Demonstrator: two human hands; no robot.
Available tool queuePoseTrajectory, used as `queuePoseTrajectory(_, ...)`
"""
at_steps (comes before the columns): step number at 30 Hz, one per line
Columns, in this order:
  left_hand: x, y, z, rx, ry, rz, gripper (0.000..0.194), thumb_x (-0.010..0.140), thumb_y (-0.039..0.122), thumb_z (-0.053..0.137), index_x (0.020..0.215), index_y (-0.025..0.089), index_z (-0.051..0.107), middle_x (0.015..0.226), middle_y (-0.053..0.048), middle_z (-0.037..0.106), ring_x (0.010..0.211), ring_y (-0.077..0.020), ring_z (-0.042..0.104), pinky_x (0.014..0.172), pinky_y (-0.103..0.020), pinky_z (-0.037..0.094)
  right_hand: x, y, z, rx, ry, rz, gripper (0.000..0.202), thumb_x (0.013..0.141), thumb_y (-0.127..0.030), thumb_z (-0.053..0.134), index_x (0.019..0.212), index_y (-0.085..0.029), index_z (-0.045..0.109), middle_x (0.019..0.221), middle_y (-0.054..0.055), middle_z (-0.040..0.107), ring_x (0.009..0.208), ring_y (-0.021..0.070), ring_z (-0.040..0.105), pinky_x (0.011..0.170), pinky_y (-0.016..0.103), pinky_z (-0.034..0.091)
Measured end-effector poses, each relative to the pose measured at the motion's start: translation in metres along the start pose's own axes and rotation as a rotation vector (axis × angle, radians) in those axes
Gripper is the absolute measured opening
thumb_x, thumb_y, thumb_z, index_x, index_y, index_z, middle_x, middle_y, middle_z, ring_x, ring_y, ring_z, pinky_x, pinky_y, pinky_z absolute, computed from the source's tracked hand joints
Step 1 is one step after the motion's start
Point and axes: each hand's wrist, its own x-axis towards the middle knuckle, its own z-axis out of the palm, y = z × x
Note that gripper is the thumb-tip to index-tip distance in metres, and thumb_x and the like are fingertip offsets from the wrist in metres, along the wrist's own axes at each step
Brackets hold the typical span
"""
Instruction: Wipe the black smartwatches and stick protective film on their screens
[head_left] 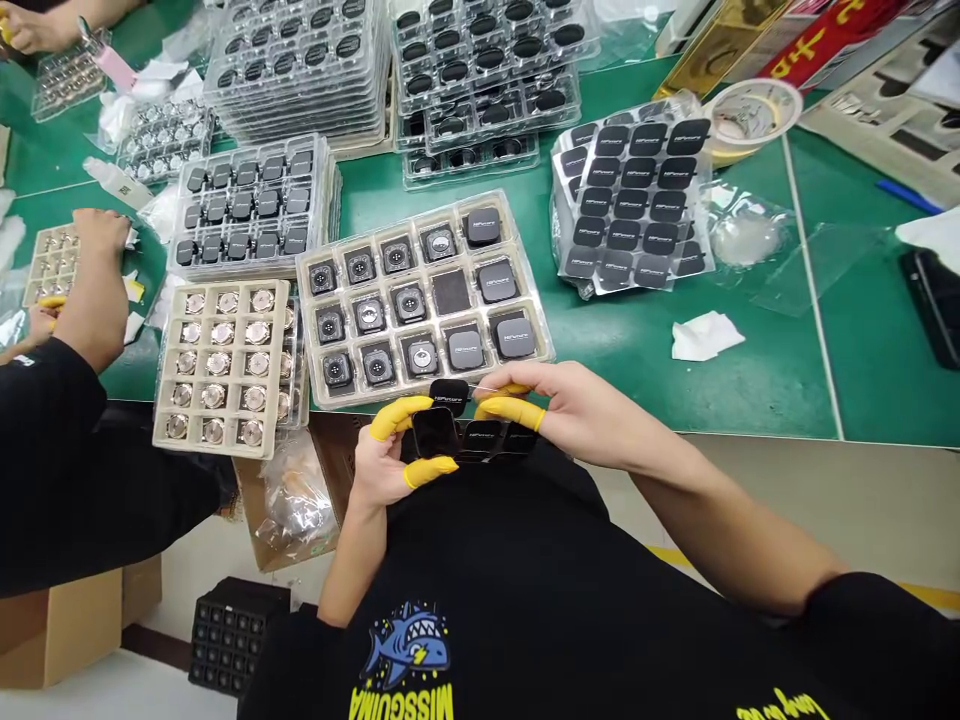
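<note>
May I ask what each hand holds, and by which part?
The left hand pinches a square watch by its edges; the right hand, a label sheet by one edge.

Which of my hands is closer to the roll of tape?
Right. Your right hand is at the front edge of the table, with the roll of tape beyond it to the right. Your left hand, holding a watch, is farther left and so farther from the roll.

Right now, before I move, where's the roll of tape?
In the head view, the tape roll lies toward the far right side of the green table, just right of the stacked black sticker sheets.
</note>
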Motion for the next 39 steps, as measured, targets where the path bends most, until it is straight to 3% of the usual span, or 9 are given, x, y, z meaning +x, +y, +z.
queuePoseTrajectory(4, -0.003, -0.006, 0.002, 0.071, 0.033, 0.042, 0.069, 0.082, 0.061, 0.105, 0.137, 0.024, 0.084, 0.118, -0.008, 0.09, 0.096, -0.0209, 0.091, 0.091, -0.028, 0.076, 0.001, 0.004, -0.003, -0.09, -0.027, -0.059, 0.021, 0.11, -0.042, 0.068, 0.107, -0.026, 0.082, 0.106, 0.006, 0.089, 0.094, 0.0262, 0.082, 0.083, 0.037, 0.061)
queuePoseTrajectory(10, -0.004, -0.005, 0.003, 0.075, 0.034, 0.101, 0.062, 0.09, 0.054, 0.102, 0.142, 0.026, 0.082, 0.119, -0.006, 0.089, 0.097, -0.0204, 0.091, 0.091, -0.028, 0.076, 0.004, 0.004, -0.002, -0.114, -0.054, -0.072, 0.023, 0.111, -0.045, 0.067, 0.109, -0.026, 0.081, 0.106, 0.005, 0.088, 0.094, 0.0258, 0.081, 0.084, 0.037, 0.061)
queuePoseTrajectory(15, 0.0, -0.002, 0.005, 0.182, 0.035, 0.126, 0.063, 0.085, 0.058, 0.104, 0.136, 0.027, 0.084, 0.108, -0.004, 0.087, 0.084, -0.0171, 0.085, 0.078, -0.024, 0.073, 0.009, -0.004, -0.001, -0.082, -0.001, -0.112, 0.026, 0.108, -0.048, 0.076, 0.122, -0.027, 0.081, 0.117, 0.005, 0.087, 0.104, 0.0256, 0.081, 0.093, 0.038, 0.061)
queuePoseTrajectory(20, 0.004, -0.001, 0.008, 0.201, -0.015, 0.211, 0.074, 0.077, 0.053, 0.11, 0.14, 0.027, 0.082, 0.105, -0.002, 0.083, 0.083, -0.016, 0.081, 0.074, -0.022, 0.069, 0.019, -0.011, -0.003, -0.084, 0.011, -0.128, 0.02, 0.106, -0.045, 0.077, 0.114, -0.027, 0.081, 0.11, 0.004, 0.085, 0.098, 0.0245, 0.077, 0.09, 0.039, 0.059)
queuePoseTrajectory(29, 0.005, 0.005, 0.007, 0.141, -0.068, 0.192, 0.066, 0.088, 0.051, 0.103, 0.147, 0.029, 0.08, 0.102, -0.002, 0.08, 0.084, -0.0154, 0.079, 0.074, -0.022, 0.067, 0.031, -0.012, -0.007, -0.077, -0.109, -0.092, 0.019, 0.104, -0.042, 0.073, 0.095, -0.026, 0.072, 0.092, 0.001, 0.077, 0.083, 0.0218, 0.066, 0.078, 0.036, 0.053)
queuePoseTrajectory(39, 0.0, 0.003, 0.006, 0.157, -0.108, 0.166, 0.077, 0.081, 0.05, 0.109, 0.147, 0.026, 0.078, 0.11, -0.005, 0.081, 0.091, -0.019, 0.083, 0.082, -0.028, 0.071, 0.035, -0.015, -0.01, -0.106, 0.114, -0.18, 0.025, 0.108, -0.042, 0.074, 0.088, -0.028, 0.067, 0.097, 0.005, 0.073, 0.087, 0.0245, 0.063, 0.078, 0.04, 0.052)
